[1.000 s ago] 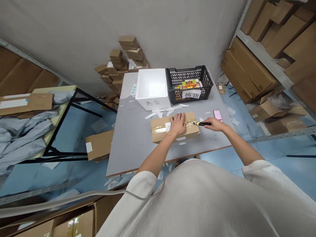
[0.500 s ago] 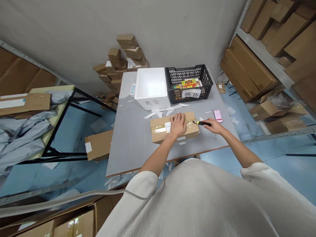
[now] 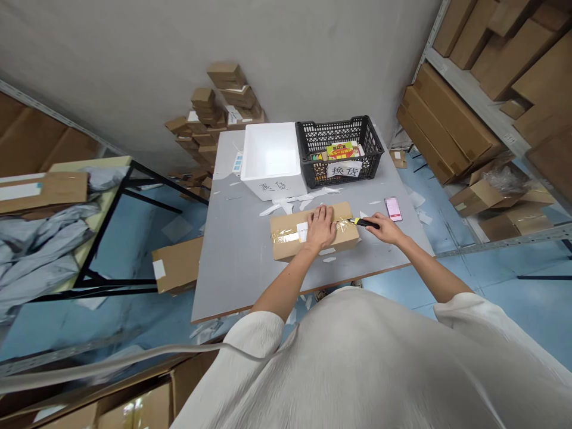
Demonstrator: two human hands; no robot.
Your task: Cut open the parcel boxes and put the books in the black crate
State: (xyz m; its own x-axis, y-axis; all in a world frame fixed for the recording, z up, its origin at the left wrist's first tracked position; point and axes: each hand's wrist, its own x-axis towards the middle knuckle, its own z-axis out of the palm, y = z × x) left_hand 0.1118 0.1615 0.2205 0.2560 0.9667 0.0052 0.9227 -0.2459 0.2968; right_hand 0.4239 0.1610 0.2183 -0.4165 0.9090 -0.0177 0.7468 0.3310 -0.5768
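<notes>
A taped cardboard box [image 3: 286,237] lies on the grey table [image 3: 232,256]. My left hand [image 3: 320,225] rests flat on top of the box, fingers stretched out. My right hand [image 3: 383,227] is closed round a utility knife [image 3: 365,223] with a black and yellow handle. The knife's tip touches the tape at the box's right end.
Behind the box stand a white foam box [image 3: 270,159] and a black plastic crate [image 3: 339,150] with a label. A phone [image 3: 393,208] lies to the right. Paper scraps litter the table. Shelves of cartons stand right, stacked boxes behind, another table left.
Both hands and the knife stay almost where they were on the box. The view has shifted slightly.
</notes>
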